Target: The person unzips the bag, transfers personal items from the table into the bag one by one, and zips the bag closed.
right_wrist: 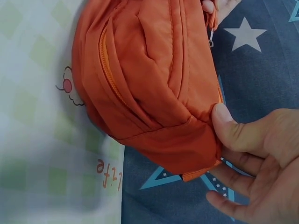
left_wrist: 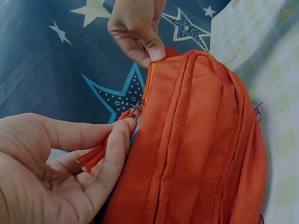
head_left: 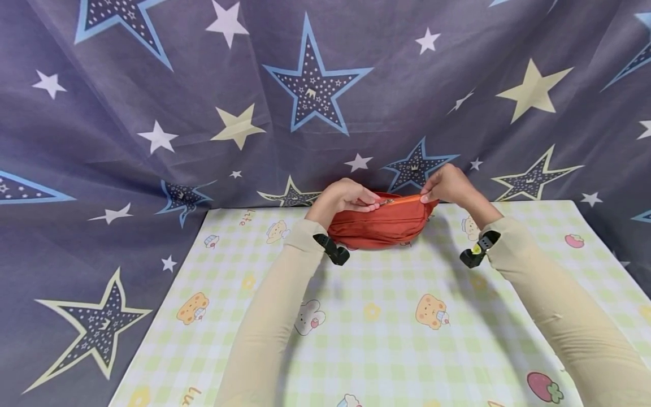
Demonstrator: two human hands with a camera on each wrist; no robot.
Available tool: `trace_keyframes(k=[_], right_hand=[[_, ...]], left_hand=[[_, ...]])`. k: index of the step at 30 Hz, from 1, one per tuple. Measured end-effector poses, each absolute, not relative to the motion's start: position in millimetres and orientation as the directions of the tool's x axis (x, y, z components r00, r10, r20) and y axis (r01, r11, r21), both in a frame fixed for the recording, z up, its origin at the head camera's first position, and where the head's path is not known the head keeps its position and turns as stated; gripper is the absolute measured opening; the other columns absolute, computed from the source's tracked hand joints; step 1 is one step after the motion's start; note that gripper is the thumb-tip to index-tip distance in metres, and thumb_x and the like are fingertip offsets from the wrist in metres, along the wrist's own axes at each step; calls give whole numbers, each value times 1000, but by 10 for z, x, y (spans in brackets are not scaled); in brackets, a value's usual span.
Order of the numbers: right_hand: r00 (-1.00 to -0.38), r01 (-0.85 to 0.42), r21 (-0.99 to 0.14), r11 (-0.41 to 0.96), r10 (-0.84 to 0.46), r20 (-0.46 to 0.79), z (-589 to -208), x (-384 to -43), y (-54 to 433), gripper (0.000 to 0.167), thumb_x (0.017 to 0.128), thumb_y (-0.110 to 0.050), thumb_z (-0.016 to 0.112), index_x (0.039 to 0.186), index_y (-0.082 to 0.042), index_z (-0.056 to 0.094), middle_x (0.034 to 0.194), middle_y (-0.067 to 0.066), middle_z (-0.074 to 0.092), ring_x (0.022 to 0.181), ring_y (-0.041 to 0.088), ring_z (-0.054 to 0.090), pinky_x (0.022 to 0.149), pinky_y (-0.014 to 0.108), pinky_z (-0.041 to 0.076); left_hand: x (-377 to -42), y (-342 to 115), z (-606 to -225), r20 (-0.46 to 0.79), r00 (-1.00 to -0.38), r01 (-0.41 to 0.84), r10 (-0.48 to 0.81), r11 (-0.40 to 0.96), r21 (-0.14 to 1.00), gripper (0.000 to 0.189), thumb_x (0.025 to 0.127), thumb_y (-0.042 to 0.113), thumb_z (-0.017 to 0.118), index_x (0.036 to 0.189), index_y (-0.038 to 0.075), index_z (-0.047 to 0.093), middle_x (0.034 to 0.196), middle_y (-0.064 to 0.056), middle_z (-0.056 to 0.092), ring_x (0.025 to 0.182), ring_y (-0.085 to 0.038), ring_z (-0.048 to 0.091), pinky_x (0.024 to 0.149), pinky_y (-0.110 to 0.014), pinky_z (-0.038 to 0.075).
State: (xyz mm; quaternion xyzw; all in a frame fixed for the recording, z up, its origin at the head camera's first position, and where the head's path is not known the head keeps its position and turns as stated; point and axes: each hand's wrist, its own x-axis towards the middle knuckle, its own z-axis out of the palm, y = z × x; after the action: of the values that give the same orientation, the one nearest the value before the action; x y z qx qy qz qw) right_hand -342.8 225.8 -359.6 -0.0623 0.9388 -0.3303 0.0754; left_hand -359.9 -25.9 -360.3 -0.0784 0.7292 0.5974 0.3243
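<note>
An orange-red zippered bag (head_left: 381, 226) is held up at the far edge of the table, with its top zipper uppermost. My left hand (head_left: 351, 195) pinches the zipper's cord pull (left_wrist: 96, 156) between thumb and fingers. The metal slider (left_wrist: 136, 108) sits partway along the top zipper, and the stretch from it to the right end looks closed. At the bag's right top corner my right hand (head_left: 447, 183) pinches the fabric between thumb and fingers. A second, curved zipper (right_wrist: 112, 70) runs along the front of the bag. Its inside is hidden.
A green-checked tablecloth (head_left: 376, 350) with cartoon prints covers the table. Directly behind the bag hangs a dark star-patterned cloth (head_left: 203, 73). Black straps with cameras (head_left: 333, 249) are worn on both wrists.
</note>
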Motion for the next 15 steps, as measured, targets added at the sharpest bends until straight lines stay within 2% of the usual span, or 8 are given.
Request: trace_keyframes(k=[8, 15], right_hand=[[-983, -54, -638, 768, -151, -99, -3595, -3426, 2258, 15, 85, -7, 83, 94, 4, 80, 74, 7, 77, 73, 22, 70, 67, 29, 51], [-986, -44, -633, 773, -135, -97, -3605, -3430, 2249, 16, 84, -8, 84, 94, 4, 80, 75, 8, 77, 75, 23, 70, 66, 28, 51]], left_hand=[[-3598, -317, -3578, -576, -772, -503, 271, 294, 813, 26, 97, -4, 63, 121, -7, 71, 85, -7, 72, 74, -13, 71, 66, -21, 60], [-3612, -346, -3582, -587, -761, -512, 275, 299, 805, 26, 97, -3, 63, 121, -6, 71, 87, -7, 72, 75, -13, 71, 67, -21, 60]])
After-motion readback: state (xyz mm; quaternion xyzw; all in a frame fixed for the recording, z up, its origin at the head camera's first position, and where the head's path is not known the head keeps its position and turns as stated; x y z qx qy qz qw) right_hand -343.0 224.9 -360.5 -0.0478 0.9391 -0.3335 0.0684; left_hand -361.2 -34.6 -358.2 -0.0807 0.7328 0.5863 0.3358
